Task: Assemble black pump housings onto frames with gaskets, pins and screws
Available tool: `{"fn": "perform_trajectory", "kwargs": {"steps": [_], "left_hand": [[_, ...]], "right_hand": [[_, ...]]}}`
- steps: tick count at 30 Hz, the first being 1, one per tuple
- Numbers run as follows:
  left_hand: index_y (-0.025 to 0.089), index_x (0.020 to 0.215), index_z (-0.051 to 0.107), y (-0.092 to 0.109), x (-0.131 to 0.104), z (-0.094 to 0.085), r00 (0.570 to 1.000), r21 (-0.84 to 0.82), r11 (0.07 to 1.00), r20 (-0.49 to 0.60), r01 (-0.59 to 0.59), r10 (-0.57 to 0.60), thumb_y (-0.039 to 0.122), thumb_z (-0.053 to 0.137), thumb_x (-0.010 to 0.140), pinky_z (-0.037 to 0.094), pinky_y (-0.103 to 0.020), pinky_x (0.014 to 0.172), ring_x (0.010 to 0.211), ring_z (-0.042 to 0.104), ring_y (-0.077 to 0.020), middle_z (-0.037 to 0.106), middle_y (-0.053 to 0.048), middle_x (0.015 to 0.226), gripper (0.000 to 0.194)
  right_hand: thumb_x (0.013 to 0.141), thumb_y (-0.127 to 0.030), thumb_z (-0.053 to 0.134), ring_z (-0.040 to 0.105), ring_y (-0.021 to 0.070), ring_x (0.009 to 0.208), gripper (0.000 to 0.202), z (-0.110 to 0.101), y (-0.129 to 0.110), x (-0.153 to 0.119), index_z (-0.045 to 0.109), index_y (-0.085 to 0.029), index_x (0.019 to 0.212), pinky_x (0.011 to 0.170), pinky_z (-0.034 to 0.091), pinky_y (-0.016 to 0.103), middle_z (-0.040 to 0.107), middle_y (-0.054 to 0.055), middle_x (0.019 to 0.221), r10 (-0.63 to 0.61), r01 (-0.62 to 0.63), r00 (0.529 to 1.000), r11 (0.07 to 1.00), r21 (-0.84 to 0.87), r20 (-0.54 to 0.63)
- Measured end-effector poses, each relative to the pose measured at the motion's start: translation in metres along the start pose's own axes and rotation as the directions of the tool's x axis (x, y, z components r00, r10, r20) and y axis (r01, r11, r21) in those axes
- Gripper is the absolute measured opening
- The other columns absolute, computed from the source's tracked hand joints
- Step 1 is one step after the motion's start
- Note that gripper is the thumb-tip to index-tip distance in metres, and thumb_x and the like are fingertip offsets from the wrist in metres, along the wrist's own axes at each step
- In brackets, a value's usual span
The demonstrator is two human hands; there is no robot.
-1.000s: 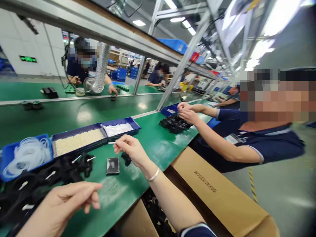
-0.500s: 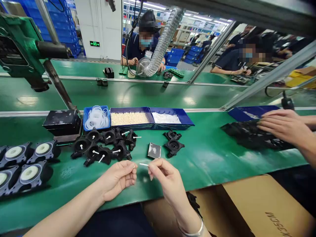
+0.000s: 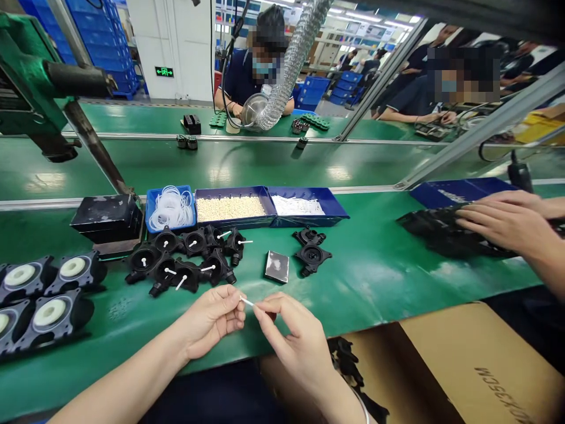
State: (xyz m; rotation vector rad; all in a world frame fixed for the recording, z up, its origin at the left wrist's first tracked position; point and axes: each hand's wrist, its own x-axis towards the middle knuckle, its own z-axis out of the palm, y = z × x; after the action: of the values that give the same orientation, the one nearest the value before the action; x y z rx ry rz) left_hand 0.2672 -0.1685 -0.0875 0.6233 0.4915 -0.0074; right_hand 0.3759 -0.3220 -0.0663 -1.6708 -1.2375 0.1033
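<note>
My left hand is pinched on a tiny pale piece, mostly hidden by the fingertips. Between thumb and fingers, my right hand grips a thin white stick, whose far end meets the left fingertips. Beyond my hands lies a small dark block with a worn top. To its left are several black housings, with white sticks standing or leaning in them. Two black housings without sticks lie to the right of the block.
Behind are a blue tray of white rings, a bin of beige pieces and a bin of white sticks. A green press stands left. Another person's hands touch a black bag at right.
My right hand has moved slightly left and down, bringing the white stick's end to my left fingertips, where there was a gap before. My left hand has barely moved.
</note>
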Motion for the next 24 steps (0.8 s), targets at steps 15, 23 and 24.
{"fn": "perform_trajectory", "kwargs": {"steps": [15,23,24], "left_hand": [[0.015,0.079,0.073,0.016,-0.002,0.002,0.963,0.550,0.798,0.049,-0.248,0.266,0.037,0.081,0.081,0.049,-0.023,0.069,0.067,0.063,-0.0131,0.069,-0.003,0.070,0.023],[0.022,0.075,0.077,0.017,-0.005,0.004,0.893,0.849,0.363,0.241,-0.384,0.380,0.035,0.075,0.086,0.048,-0.025,0.070,0.072,0.065,-0.0169,0.071,-0.004,0.076,0.018],[0.022,0.075,0.077,0.015,-0.005,0.006,0.880,0.855,0.323,0.269,-0.405,0.391,0.035,0.074,0.087,0.048,-0.025,0.071,0.073,0.065,-0.0170,0.072,-0.004,0.076,0.018]], "right_hand": [[0.098,-0.023,0.059,0.055,0.0125,0.067,0.015,-0.010,0.002,-0.002,0.064,-0.020,0.085,0.065,0.041,0.025,0.061,-0.001,0.073,0.127,-0.136,0.978,0.990,0.046,0.167],[0.097,-0.034,0.061,0.060,0.0121,0.063,0.021,-0.015,0.011,-0.003,0.070,-0.020,0.085,0.063,0.047,0.024,0.066,-0.001,0.071,0.271,-0.330,0.924,0.921,0.206,0.269],[0.096,-0.037,0.062,0.060,0.0115,0.060,0.023,-0.013,0.013,-0.005,0.071,-0.019,0.085,0.061,0.048,0.024,0.067,-0.001,0.070,0.308,-0.391,0.906,0.871,0.297,0.289]]}}
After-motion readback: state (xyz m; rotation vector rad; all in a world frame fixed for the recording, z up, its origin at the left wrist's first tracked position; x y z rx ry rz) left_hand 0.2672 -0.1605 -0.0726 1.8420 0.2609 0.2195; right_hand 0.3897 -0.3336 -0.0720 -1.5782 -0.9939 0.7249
